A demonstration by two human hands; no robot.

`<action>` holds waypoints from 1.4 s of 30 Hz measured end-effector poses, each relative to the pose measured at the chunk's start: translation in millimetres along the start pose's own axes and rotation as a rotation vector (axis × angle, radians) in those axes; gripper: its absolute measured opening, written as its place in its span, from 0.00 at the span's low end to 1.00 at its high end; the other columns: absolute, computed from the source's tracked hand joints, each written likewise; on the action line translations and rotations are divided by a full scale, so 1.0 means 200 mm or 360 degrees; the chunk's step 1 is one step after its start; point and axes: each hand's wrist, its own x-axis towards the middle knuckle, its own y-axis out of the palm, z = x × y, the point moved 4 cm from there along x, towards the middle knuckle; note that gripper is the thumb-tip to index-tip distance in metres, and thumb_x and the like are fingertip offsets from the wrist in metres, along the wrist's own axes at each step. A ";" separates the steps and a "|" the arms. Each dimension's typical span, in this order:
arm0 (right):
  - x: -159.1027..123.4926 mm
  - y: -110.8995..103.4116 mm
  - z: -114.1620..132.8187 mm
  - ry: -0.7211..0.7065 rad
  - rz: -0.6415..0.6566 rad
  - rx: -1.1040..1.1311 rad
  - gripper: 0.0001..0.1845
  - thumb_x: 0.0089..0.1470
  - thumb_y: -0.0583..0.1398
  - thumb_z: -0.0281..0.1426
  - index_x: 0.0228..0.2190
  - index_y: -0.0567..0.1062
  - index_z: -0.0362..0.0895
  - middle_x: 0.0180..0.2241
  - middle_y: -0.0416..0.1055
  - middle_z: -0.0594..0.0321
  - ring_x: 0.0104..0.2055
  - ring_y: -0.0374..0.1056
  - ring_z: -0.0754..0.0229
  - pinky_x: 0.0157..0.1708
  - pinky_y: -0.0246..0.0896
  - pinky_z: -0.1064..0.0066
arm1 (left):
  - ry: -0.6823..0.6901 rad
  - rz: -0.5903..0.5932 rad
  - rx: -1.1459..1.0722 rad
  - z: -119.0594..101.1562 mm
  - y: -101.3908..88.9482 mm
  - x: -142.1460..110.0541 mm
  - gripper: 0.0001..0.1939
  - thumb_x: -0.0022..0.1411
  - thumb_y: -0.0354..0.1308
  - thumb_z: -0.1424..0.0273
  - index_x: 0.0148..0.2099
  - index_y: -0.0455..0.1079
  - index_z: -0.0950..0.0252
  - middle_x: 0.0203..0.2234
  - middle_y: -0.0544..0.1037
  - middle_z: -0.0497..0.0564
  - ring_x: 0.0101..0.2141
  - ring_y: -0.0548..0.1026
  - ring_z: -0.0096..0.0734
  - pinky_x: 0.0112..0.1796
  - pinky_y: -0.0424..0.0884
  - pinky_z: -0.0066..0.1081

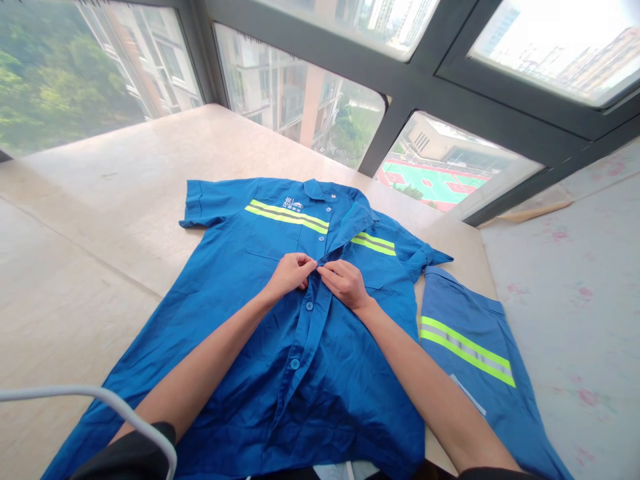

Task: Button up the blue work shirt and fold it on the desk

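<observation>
A dark window frame (400, 90) is crossing the top, and floral wallpaper (565, 320) is covering the right side.

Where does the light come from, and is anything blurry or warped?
In the head view, daylight enters through the window, washing out the sky; the trees look smeared; the left hand and right hand look fairly clear; wide-angle distortion seems to stretch the blue shirt toward the lower left.

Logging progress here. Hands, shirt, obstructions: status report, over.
Left hand and right hand pinching blue shirt mid-front. Collar open. White cable crosses before left forearm, clear of both hands.
</observation>
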 end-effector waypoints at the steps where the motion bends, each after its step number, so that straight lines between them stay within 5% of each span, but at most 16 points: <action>1: 0.00 0.00 0.00 -0.0016 -0.0011 -0.0030 0.13 0.64 0.54 0.28 0.39 0.80 0.46 0.35 0.76 0.58 0.34 0.68 0.59 0.35 0.64 0.65 | 0.0036 -0.0023 0.0019 0.00 0.00 0.00 0.09 0.60 0.58 0.67 0.34 0.72 0.68 0.15 0.71 0.44 0.14 0.69 0.23 0.16 0.65 0.22; 10: 0.01 -0.02 0.03 -0.0162 -0.0155 -0.0157 0.09 0.62 0.58 0.26 0.35 0.79 0.44 0.31 0.76 0.60 0.31 0.67 0.61 0.33 0.61 0.67 | 0.0125 -0.0174 0.0157 -0.01 0.00 -0.01 0.10 0.61 0.56 0.65 0.33 0.72 0.67 0.18 0.73 0.45 0.16 0.71 0.25 0.15 0.66 0.22; 20: 0.00 0.01 0.00 -0.0035 -0.0027 0.0095 0.10 0.63 0.57 0.28 0.36 0.79 0.45 0.33 0.76 0.58 0.34 0.68 0.60 0.36 0.63 0.67 | 0.0122 -0.0180 0.0210 0.01 0.00 0.00 0.09 0.61 0.55 0.66 0.35 0.72 0.66 0.22 0.75 0.46 0.17 0.72 0.28 0.17 0.67 0.25; 27: 0.02 0.02 -0.03 0.0219 0.0013 0.0244 0.11 0.64 0.56 0.33 0.37 0.78 0.43 0.35 0.74 0.55 0.39 0.68 0.57 0.41 0.65 0.65 | 0.0656 -0.0365 0.1009 -0.02 0.01 -0.01 0.06 0.65 0.55 0.70 0.38 0.74 0.64 0.34 0.78 0.52 0.38 0.76 0.36 0.41 0.71 0.32; 34: 0.02 0.06 -0.06 0.0334 0.0122 0.0302 0.11 0.64 0.57 0.35 0.36 0.79 0.45 0.35 0.74 0.56 0.39 0.67 0.56 0.41 0.63 0.63 | 0.0728 -0.0497 0.1282 0.00 0.02 -0.04 0.11 0.68 0.54 0.69 0.49 0.74 0.61 0.43 0.77 0.53 0.38 0.76 0.35 0.36 0.69 0.30; 42: 0.02 0.08 -0.10 0.0356 0.0080 0.0468 0.08 0.62 0.59 0.33 0.37 0.79 0.44 0.35 0.74 0.57 0.40 0.66 0.55 0.43 0.63 0.62 | 0.1252 -0.0436 0.1613 -0.01 0.03 -0.06 0.13 0.67 0.52 0.73 0.45 0.77 0.61 0.49 0.77 0.55 0.47 0.72 0.42 0.44 0.68 0.40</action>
